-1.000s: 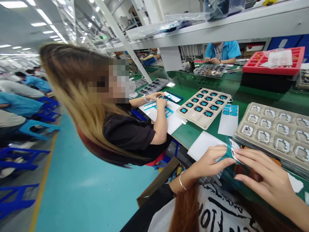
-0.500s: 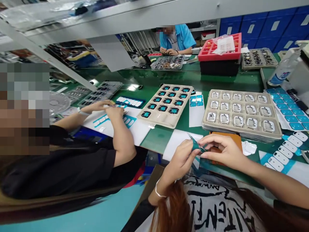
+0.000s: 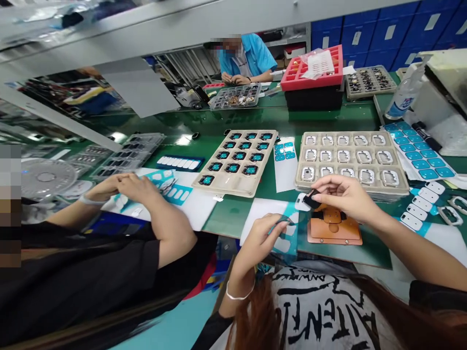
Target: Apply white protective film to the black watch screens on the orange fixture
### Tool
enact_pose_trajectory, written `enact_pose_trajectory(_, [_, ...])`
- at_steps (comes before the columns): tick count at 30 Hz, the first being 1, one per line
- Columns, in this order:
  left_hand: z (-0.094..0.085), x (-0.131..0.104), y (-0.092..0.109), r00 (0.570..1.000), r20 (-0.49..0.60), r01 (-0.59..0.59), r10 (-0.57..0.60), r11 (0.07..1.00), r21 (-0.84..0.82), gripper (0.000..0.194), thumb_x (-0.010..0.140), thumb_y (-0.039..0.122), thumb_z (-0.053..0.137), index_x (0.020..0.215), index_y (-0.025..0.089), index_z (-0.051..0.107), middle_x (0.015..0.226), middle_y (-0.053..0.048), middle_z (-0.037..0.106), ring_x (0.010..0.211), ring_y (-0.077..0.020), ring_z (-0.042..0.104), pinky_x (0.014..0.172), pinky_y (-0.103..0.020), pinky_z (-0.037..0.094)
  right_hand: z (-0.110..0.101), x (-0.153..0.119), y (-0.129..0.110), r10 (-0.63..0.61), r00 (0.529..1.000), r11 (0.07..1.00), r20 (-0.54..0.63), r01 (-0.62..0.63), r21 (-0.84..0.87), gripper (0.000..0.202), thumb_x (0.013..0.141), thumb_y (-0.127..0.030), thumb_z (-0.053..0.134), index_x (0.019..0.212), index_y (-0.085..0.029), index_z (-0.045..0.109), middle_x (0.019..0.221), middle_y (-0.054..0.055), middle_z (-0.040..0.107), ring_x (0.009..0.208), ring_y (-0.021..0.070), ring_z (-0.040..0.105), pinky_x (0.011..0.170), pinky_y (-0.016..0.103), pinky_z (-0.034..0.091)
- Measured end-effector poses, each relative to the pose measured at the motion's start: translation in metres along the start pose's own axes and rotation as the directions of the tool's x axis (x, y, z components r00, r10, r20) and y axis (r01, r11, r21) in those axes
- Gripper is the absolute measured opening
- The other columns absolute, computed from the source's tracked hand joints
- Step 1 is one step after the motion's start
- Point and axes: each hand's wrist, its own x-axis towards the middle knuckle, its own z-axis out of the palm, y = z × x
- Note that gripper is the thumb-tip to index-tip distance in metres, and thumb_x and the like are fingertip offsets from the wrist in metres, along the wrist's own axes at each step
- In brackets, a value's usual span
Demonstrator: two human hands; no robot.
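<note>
My left hand [image 3: 264,236] pinches the edge of a translucent teal film sheet [image 3: 290,245] with pale rounded cut-outs, which hangs over the table's front edge. My right hand [image 3: 339,194] holds a small black piece [image 3: 311,198] between thumb and fingers. A white rounded-rectangle piece [image 3: 302,202] shows at the tip of the black piece; whether they are joined I cannot tell. Just below my right hand lies an orange fixture plate [image 3: 334,235] with a raised block in its middle. A beige tray of silver watch-case frames [image 3: 365,177] stands right behind that hand.
Left of the middle, another beige tray [image 3: 237,185] holds dark frames with teal covers. Teal sticker sheets [image 3: 419,150] and a strip of white pieces [image 3: 419,206] lie at right. A co-worker's hands [image 3: 133,188] handle film at left. A spray bottle [image 3: 403,99] stands back right.
My hands, close together before, have moved apart. The right hand has moved over the orange plate with the black piece; the left keeps the teal film. The view has shifted rightward.
</note>
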Motion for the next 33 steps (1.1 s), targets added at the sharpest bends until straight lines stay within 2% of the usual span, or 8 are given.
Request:
enact_pose_trajectory(3, [-0.006, 0.004, -0.018, 0.992, -0.02, 0.128, -0.127, 0.991, 0.05, 0.042, 0.098, 0.046, 0.043, 0.069, 0.019, 0.056, 0.06, 0.0, 0.057, 0.058, -0.0139, 0.056, 0.06, -0.024, 0.042, -0.017, -0.007, 0.002, -0.048, 0.997, 0.969, 0.058, 0.06, -0.239, 0.015, 0.082, -0.028, 0.069, 0.095, -0.019, 0.073, 0.088, 0.005, 0.077, 0.079, 0.0168, 0.072, 0.072, 0.031, 0.059])
enact_pose_trajectory(6, [-0.01, 0.013, -0.04, 0.954, -0.076, 0.301, -0.291, 0.921, 0.248, 0.038, 0.097, 0.047, 0.042, 0.082, 0.019, 0.062, 0.065, -0.001, 0.063, 0.061, -0.0163, 0.063, 0.058, -0.023, 0.044, -0.03, -0.016, 0.01, -0.049, 0.98, 0.849, 0.194, 0.143, -0.509, 0.015, 0.085, -0.018, 0.063, 0.091, -0.023, 0.075, 0.088, 0.002, 0.077, 0.076, 0.0158, 0.071, 0.07, 0.03, 0.056])
enact_pose_trajectory(13, [-0.003, 0.043, -0.076, 0.889, -0.176, 0.449, -0.423, 0.728, 0.518, 0.039, 0.097, 0.038, 0.045, 0.116, 0.011, 0.065, 0.095, -0.017, 0.075, 0.09, -0.0318, 0.072, 0.073, -0.034, 0.05, -0.032, -0.023, 0.032, -0.076, 0.968, 0.666, 0.241, 0.229, -0.71, 0.021, 0.087, -0.009, 0.059, 0.096, -0.021, 0.074, 0.09, 0.004, 0.076, 0.083, 0.0184, 0.069, 0.076, 0.033, 0.054])
enact_pose_trajectory(18, [-0.005, 0.041, -0.072, 0.89, -0.137, 0.425, -0.434, 0.685, 0.592, 0.048, 0.099, 0.035, 0.043, 0.139, 0.009, 0.052, 0.127, -0.022, 0.067, 0.116, -0.0343, 0.065, 0.092, -0.04, 0.051, -0.031, -0.028, 0.043, -0.134, 0.959, 0.566, 0.249, 0.281, -0.775, 0.015, 0.087, -0.014, 0.064, 0.094, -0.022, 0.075, 0.09, 0.004, 0.076, 0.087, 0.0234, 0.063, 0.077, 0.039, 0.053])
enact_pose_trajectory(23, [-0.02, 0.015, -0.047, 0.922, -0.031, 0.295, -0.386, 0.648, 0.703, 0.042, 0.097, 0.039, 0.048, 0.129, 0.016, 0.062, 0.127, -0.016, 0.068, 0.116, -0.0336, 0.064, 0.09, -0.04, 0.053, -0.031, -0.035, 0.052, -0.176, 0.957, 0.547, 0.232, 0.291, -0.785, 0.015, 0.09, -0.018, 0.062, 0.09, -0.024, 0.076, 0.095, 0.005, 0.076, 0.085, 0.0234, 0.06, 0.075, 0.04, 0.053])
enact_pose_trajectory(27, [-0.033, 0.019, -0.03, 0.936, -0.247, 0.352, -0.25, 0.659, 0.665, 0.042, 0.099, 0.046, 0.04, 0.107, 0.018, 0.071, 0.101, -0.012, 0.074, 0.094, -0.0301, 0.067, 0.082, -0.04, 0.053, -0.028, -0.037, 0.054, -0.198, 0.952, 0.531, 0.233, 0.304, -0.791, 0.017, 0.092, -0.024, 0.06, 0.092, -0.023, 0.077, 0.095, 0.007, 0.075, 0.084, 0.0235, 0.061, 0.074, 0.041, 0.054])
enact_pose_trajectory(30, [-0.039, 0.046, -0.034, 0.887, -0.431, 0.433, -0.165, 0.62, 0.654, 0.043, 0.097, 0.045, 0.045, 0.114, 0.014, 0.07, 0.121, -0.018, 0.068, 0.113, -0.0373, 0.059, 0.098, -0.051, 0.047, -0.024, -0.04, 0.052, -0.237, 0.948, 0.534, 0.213, 0.31, -0.787, 0.021, 0.094, -0.019, 0.056, 0.093, -0.023, 0.076, 0.099, 0.007, 0.074, 0.089, 0.0233, 0.064, 0.077, 0.041, 0.056])
enact_pose_trajectory(33, [-0.045, 0.075, -0.045, 0.852, -0.455, 0.518, -0.259, 0.55, 0.656, 0.046, 0.096, 0.045, 0.047, 0.123, 0.015, 0.067, 0.141, -0.021, 0.056, 0.129, -0.0464, 0.045, 0.099, -0.063, 0.043, -0.02, -0.045, 0.047, -0.281, 0.942, 0.621, 0.18, 0.322, -0.714, 0.021, 0.095, -0.019, 0.054, 0.093, -0.022, 0.074, 0.096, 0.008, 0.072, 0.088, 0.0209, 0.068, 0.076, 0.036, 0.057])
